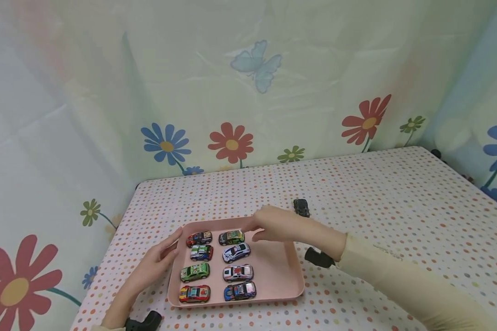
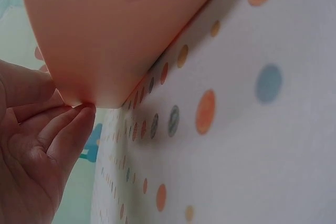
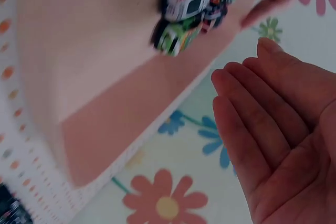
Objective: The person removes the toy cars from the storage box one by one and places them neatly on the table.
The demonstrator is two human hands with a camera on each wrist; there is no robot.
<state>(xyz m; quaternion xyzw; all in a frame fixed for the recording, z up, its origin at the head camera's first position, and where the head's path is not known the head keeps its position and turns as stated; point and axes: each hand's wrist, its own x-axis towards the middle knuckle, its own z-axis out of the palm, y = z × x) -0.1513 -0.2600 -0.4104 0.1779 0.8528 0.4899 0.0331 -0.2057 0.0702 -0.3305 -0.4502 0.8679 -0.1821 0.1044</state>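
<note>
Pinching the pink tray (image 1: 275, 273) at its left rim, in the head view, is the left hand (image 1: 151, 264); eight toy cars (image 1: 238, 273) lie inside, the right hand (image 1: 275, 224) over its far side, a black car (image 1: 301, 207) beyond. Left wrist view: fingertips (image 2: 81, 118) touch the tray's corner. Right wrist view: fingers (image 3: 236, 129) loosely extended together.

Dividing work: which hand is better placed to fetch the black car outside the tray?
Likely the right hand: empty and nearer the black car; the left hand touches the tray on its left.

BG: pale-grn drape (image 1: 314, 69) w/ blue btrfly (image 1: 267, 71), red/blue flwrs (image 1: 232, 145) | multicol-dotted wht tblcloth (image 1: 377, 197)
</note>
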